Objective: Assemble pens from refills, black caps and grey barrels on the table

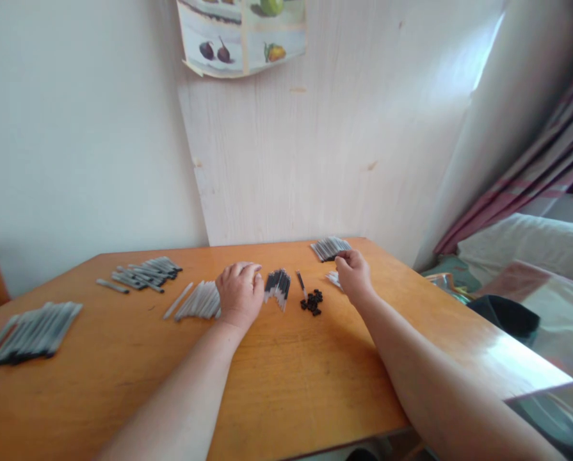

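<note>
My left hand (241, 291) is low over the table at the right end of a row of whitish pen barrels (198, 301), partly covering them. Its fingers look loosely bent and slightly apart, with nothing visible in them. Just right of it lies a bundle of dark pen refills (279, 285). My right hand (355, 274) has thumb and forefinger pinched together above small white pieces (333, 278); whatever is between the fingertips is too small to make out. A pile of small black caps (312, 302) lies between the hands, with a single refill (301, 282) touching it.
A row of grey pens with black ends (331, 248) lies at the back right. More pens are in a loose heap (146, 273) at back left and in a row (34, 331) at far left. The wooden table (286, 384) meets the wall behind; a black container (504, 317) stands beyond its right edge.
</note>
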`<state>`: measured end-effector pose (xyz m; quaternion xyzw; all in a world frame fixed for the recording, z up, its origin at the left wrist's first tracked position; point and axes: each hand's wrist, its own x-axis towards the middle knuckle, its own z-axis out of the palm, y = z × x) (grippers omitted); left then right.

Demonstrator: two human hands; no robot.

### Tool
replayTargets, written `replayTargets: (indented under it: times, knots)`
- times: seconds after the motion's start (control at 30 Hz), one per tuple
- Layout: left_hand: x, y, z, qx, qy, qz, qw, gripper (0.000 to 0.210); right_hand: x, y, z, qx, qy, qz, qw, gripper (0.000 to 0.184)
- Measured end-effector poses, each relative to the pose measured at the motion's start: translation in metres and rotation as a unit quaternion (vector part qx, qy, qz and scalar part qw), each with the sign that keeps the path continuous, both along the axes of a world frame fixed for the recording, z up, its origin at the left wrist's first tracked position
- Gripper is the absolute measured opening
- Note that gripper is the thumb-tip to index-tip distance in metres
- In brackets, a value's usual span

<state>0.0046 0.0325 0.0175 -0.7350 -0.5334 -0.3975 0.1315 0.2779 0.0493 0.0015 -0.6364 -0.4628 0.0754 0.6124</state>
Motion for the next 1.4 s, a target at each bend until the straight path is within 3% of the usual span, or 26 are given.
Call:
replayTargets:
  times: [0.17, 0.27, 0.4, 0.53, 0.93, 1.4]
  knots:
    - [-0.022, 0.004, 0.015, -0.039, -0.017, 0.096, 0.995, 0.03, 0.0, -0.002, 0.002, -0.014, -0.072, -0.009, 0.997, 0.025]
    - [-0.035, 0.009, 0.021, -0.111, 0.0, 0.136, 0.984, 0.024, 0.0, -0.002, 0.003, -0.02, -0.087, -0.006, 0.996, 0.026]
    - [-0.046, 0.017, 0.024, -0.236, 0.037, 0.153, 0.959, 0.021, 0.001, -0.001, 0.002, -0.03, -0.097, -0.005, 0.995, 0.027]
    - [-0.047, 0.017, 0.023, -0.296, 0.084, 0.141, 0.941, 0.024, 0.001, -0.002, 0.003, -0.036, -0.108, -0.002, 0.993, 0.025]
    - [-0.036, 0.001, 0.023, -0.288, 0.194, 0.123, 0.93, 0.017, 0.0, -0.004, 0.004, -0.036, -0.109, -0.007, 0.993, 0.023]
    - [-0.031, 0.001, 0.016, -0.271, 0.225, 0.114, 0.929, 0.019, 0.003, -0.005, 0.008, -0.022, -0.076, -0.018, 0.997, 0.026]
